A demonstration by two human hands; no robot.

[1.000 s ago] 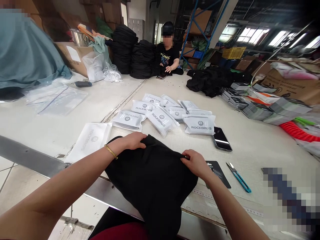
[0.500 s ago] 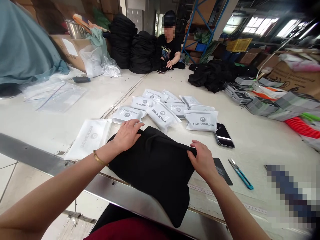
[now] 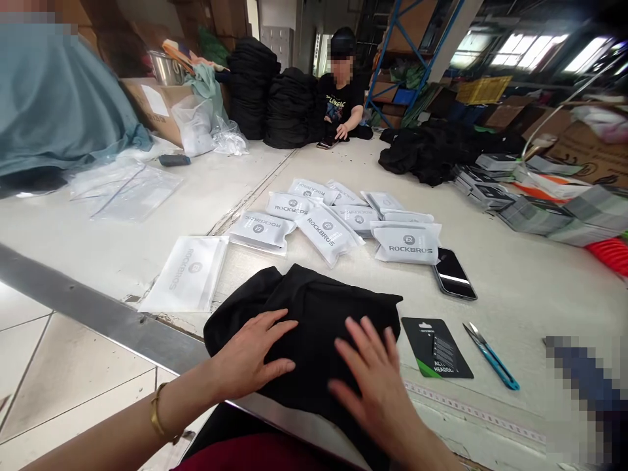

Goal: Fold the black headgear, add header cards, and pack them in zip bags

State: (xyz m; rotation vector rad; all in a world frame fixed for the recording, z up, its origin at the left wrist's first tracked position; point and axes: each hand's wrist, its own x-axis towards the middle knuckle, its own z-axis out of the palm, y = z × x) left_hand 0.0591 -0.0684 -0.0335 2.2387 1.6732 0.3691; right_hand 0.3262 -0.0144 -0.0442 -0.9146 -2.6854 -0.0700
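Note:
A black cloth (image 3: 314, 307) lies creased over the table's front edge, its lower part hanging down. My left hand (image 3: 255, 353) rests on its left half with the fingers apart. On the right half is my right hand (image 3: 370, 379), fingers spread and slightly blurred by motion. Just right of the cloth lies a black printed card (image 3: 436, 350) with a green corner, and beyond it teal-handled snips (image 3: 492, 358). Several white packets (image 3: 326, 229) are grouped behind the cloth. A flat white bag (image 3: 189, 275) lies to the left.
A phone (image 3: 455, 273) touches the right packet. Clear plastic bags (image 3: 130, 190) lie at left, stacked cards (image 3: 530, 212) at right. Piles of black cloth (image 3: 292, 108) stand at the back, beside a seated person (image 3: 338, 98). A measuring tape (image 3: 471, 409) runs along the front edge.
Both hands have let go of the cloth's far edge and moved nearer, onto its middle. The cloth has shifted, and the black card is now uncovered. The view has turned slightly.

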